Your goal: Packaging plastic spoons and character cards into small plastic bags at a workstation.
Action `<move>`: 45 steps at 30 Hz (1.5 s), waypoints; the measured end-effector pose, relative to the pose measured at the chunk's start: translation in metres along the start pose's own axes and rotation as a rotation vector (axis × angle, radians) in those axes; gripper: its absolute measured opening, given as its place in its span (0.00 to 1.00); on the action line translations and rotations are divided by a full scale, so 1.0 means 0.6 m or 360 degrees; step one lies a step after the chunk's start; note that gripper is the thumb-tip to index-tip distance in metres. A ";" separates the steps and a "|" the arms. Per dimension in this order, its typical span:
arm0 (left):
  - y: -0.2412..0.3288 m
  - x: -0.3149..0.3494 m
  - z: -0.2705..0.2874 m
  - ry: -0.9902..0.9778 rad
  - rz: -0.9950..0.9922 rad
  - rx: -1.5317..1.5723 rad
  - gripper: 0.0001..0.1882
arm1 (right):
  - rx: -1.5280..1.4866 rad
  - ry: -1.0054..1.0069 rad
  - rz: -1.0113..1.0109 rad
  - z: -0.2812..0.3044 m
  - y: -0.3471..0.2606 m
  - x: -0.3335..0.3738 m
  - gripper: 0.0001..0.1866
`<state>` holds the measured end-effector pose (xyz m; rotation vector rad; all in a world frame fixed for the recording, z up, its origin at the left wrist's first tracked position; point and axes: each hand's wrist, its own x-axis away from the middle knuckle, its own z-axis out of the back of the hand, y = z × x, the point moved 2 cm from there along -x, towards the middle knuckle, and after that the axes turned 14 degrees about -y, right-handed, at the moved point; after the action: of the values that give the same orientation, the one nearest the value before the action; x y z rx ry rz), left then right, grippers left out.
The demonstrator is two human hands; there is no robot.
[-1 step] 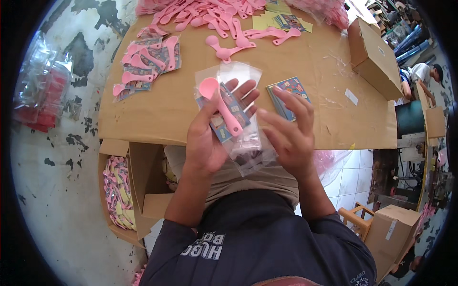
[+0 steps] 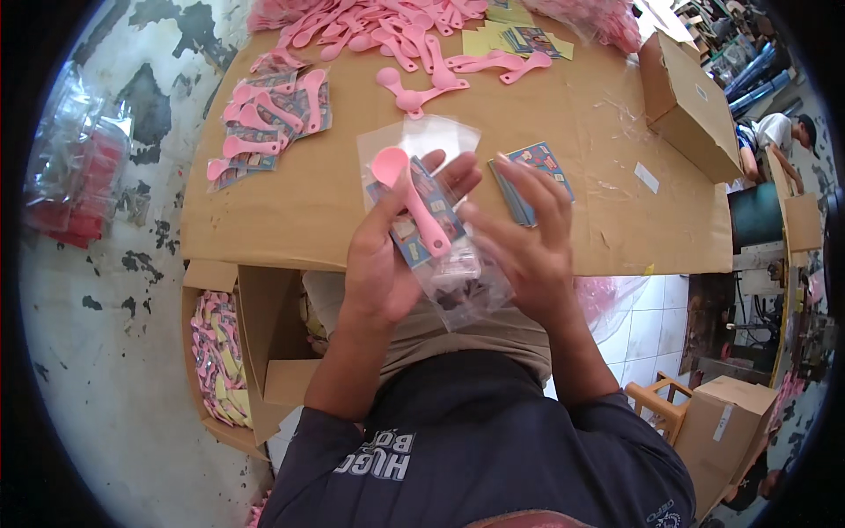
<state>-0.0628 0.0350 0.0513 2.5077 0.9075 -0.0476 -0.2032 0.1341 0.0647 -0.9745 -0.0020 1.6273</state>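
My left hand is closed around a pink measuring spoon, with the thumb pressing across its handle. Under the spoon lies a blue printed card. Clear plastic bags rest in the same hand, some hanging below the card toward my lap. My right hand hovers just right of them, fingers stretched and apart, nothing visible in it. Whether its thumb touches the plastic is hard to make out. Behind its fingers sits a stack of printed cards on the cardboard-covered table.
Bagged spoons with cards lie at the table's left. Loose pink spoons are heaped at the far side, near yellow cards. A cardboard box stands at right; a box of packed spoons sits lower left. Another person is far right.
My right hand has shifted slightly left, its fingers closer to the bags. My left hand, with the spoon and card, has barely moved.
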 end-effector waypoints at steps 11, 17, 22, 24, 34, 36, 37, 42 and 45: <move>0.004 0.000 0.013 -0.0099 0.0060 -0.0539 0.34 | -0.0945 0.0068 -0.0207 0.010 0.010 0.000 0.22; 0.001 0.009 -0.013 -0.0110 0.0120 -0.1091 0.29 | -0.1288 -0.0255 -0.0611 -0.005 0.015 -0.004 0.40; 0.005 0.015 -0.018 0.0118 0.0253 -0.1241 0.20 | -0.1507 -0.0335 -0.0805 -0.010 0.024 0.008 0.41; 0.003 0.016 -0.022 0.0151 0.0273 -0.1252 0.21 | -0.0833 0.0091 -0.0592 0.003 0.035 0.006 0.35; -0.020 0.021 -0.024 0.0073 0.0123 -0.1758 0.29 | 0.0286 0.0251 0.0023 0.011 0.014 -0.046 0.17; -0.023 0.020 -0.022 0.0078 0.0167 -0.1896 0.30 | 0.0328 0.0287 0.0022 0.009 0.016 -0.045 0.17; -0.027 0.018 -0.023 0.0091 0.0106 -0.1955 0.29 | 0.0327 0.0287 0.0021 0.007 0.018 -0.045 0.17; -0.026 0.019 -0.030 0.0085 0.0109 -0.2090 0.29 | 0.0249 0.0337 0.0068 0.010 0.026 -0.048 0.14; -0.024 0.017 -0.030 0.0013 0.0187 -0.2214 0.31 | 0.0029 0.0362 -0.0062 0.009 0.029 -0.048 0.11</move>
<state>-0.0657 0.0586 0.0595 1.2337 0.4692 0.4663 -0.2212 0.1079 0.0763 -1.1343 0.1472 1.4708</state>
